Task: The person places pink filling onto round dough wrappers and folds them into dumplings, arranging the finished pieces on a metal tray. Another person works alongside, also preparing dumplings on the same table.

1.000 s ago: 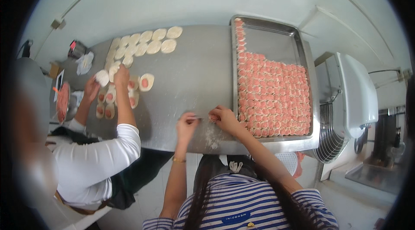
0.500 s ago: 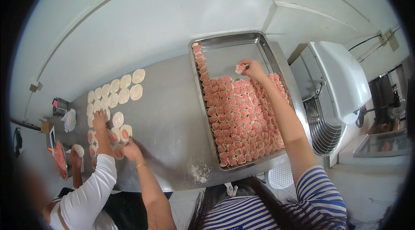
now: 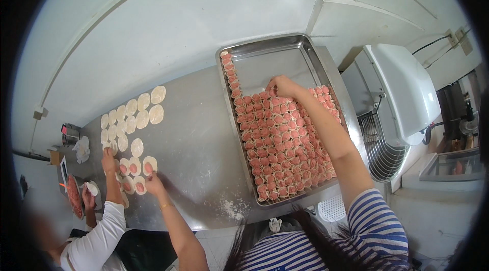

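Observation:
My right hand (image 3: pixel 283 87), fingers closed, reaches over a large metal tray (image 3: pixel 345 118). Its fingertips are down at the far edge of the packed open-topped dumplings (image 3: pixel 277 141), around a dumpling they mostly hide. The dumplings have pink filling and pale pleated wrappers, with one column running up the tray's left wall. My left hand (image 3: pixel 155 185) is low over the metal table (image 3: pixel 191 133). Its fingers pinch the near edge of a round dumpling wrapper (image 3: pixel 150 161) that carries a lump of pink filling. More topped wrappers (image 3: pixel 134 166) lie just left of it.
Plain wrappers (image 3: pixel 143 101) lie in rows at the far left. A co-worker's hand (image 3: pixel 108 163) touches wrappers there; the other hand (image 3: pixel 89 200) holds something white near a bowl of pink filling (image 3: pixel 74 194). Flour (image 3: pixel 233 208) dusts the near edge. A white machine (image 3: pixel 402 92) stands right.
My right hand has brought a dumpling left and down to the edge of the packed rows. My left fingers now pinch the topped wrapper. The co-worker's hand has moved nearer the table's front.

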